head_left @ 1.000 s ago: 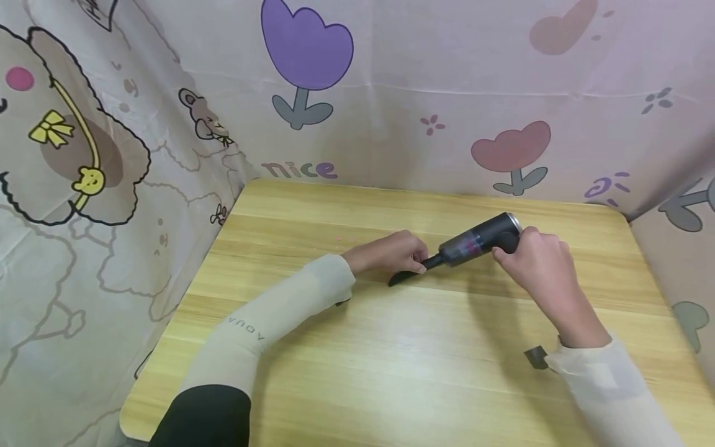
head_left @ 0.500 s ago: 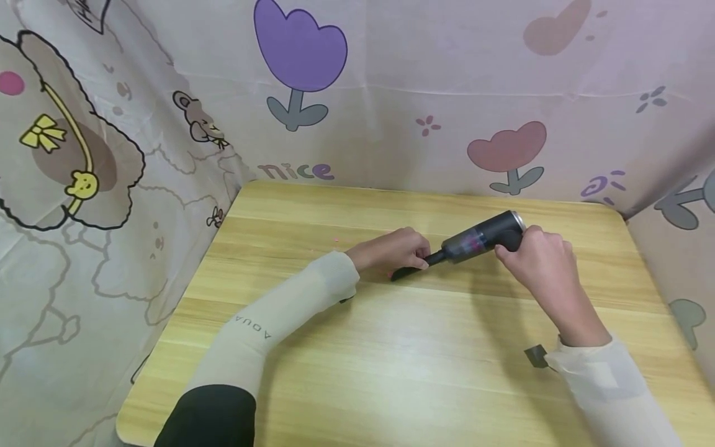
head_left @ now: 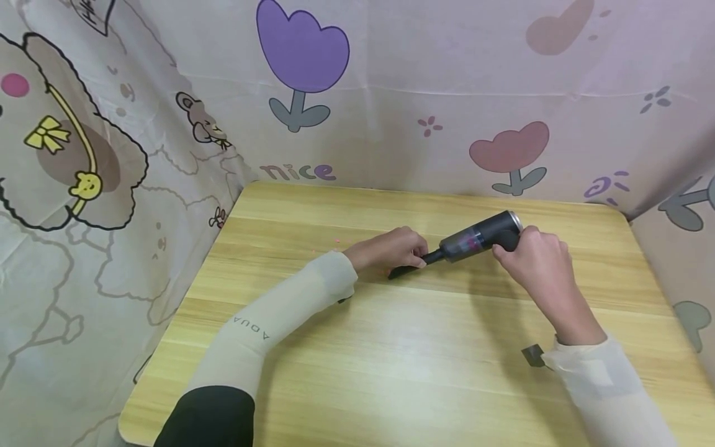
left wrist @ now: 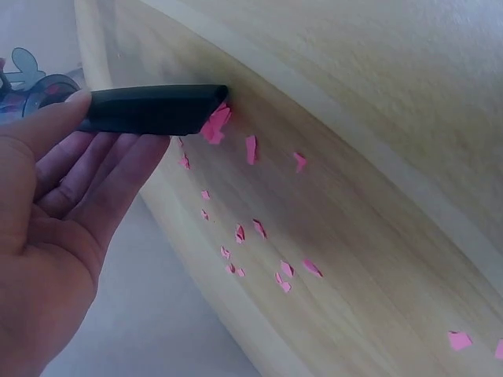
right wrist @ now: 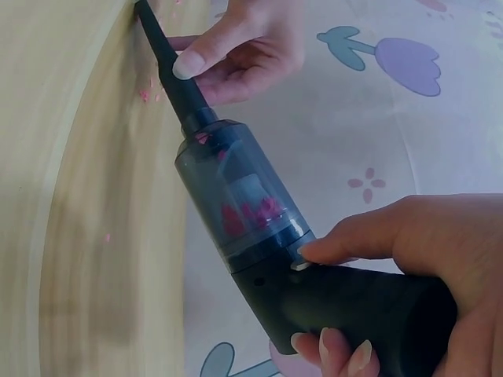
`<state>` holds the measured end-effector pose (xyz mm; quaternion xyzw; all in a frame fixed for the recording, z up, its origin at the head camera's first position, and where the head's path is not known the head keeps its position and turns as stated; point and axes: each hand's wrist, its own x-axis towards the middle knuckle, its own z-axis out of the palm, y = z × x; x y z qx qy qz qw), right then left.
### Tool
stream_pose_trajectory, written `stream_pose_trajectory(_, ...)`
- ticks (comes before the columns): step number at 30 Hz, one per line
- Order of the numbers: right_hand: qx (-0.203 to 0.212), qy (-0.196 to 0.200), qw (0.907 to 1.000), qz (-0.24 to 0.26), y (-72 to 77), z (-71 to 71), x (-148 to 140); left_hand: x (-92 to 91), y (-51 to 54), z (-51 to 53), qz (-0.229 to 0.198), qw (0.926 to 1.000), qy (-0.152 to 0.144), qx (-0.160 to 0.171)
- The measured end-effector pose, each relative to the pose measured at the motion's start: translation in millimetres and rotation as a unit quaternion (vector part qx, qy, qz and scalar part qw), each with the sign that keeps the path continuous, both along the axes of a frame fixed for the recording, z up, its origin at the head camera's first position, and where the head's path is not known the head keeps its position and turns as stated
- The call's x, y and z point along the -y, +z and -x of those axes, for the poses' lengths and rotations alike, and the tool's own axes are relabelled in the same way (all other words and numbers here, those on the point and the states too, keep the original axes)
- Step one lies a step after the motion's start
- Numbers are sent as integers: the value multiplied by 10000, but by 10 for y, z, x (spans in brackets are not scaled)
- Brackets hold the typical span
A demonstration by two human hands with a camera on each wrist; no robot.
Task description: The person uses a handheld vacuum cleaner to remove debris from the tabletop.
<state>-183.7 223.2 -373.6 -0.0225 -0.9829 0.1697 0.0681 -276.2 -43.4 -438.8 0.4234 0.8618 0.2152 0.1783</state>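
Note:
A black handheld vacuum cleaner (head_left: 486, 234) lies slantwise over the table in the head view. My right hand (head_left: 539, 270) grips its handle; in the right wrist view the thumb (right wrist: 357, 239) lies at a button on the body. My left hand (head_left: 393, 248) pinches the narrow black nozzle (left wrist: 149, 108) between thumb and fingers. At the nozzle's slanted mouth sits a clump of pink paper scraps (left wrist: 216, 124). More pink bits show through the clear dust cup (right wrist: 244, 188). Whether the motor runs cannot be seen.
Several loose pink scraps (left wrist: 259, 228) are spread over the wooden table (head_left: 419, 347) beyond the nozzle. Two lie farther off, one of them a larger scrap (left wrist: 460, 340). A printed curtain (head_left: 391, 136) hangs along the table's back and sides.
The nozzle tip has shifted slightly away from me, toward the back of the table, with the left hand moving along. Both hands keep their hold on the vacuum cleaner.

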Motion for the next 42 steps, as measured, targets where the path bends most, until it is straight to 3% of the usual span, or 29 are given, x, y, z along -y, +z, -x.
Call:
stream_pose_trajectory(8,54,-12,10000,24,-29,12,-6,9,1,-3,-2,9999,134,-34)
stream_pose_trajectory(14,130,25,9999,-7,-56,17,10,50,2,-32,97,9984,559,64)
stream_pose_trajectory(20,17,46,10000,-29,-64,9,20,107,18,-66,78,9935,1065,398)
stream_pose_trajectory(33,-17,89,9999,-48,-86,0,23,134,1,-114,276,9831,1438,1100)
stream_pose_trajectory(35,-15,82,10000,-17,-78,-3,22,129,-5,-118,160,9798,1497,1316)
stream_pose_trajectory(39,-8,69,10000,68,-62,-15,13,127,-36,-123,-255,9639,1715,2019)
stream_pose_trajectory(42,48,62,9999,116,-61,-22,8,133,-54,-129,-355,9556,1830,2282)
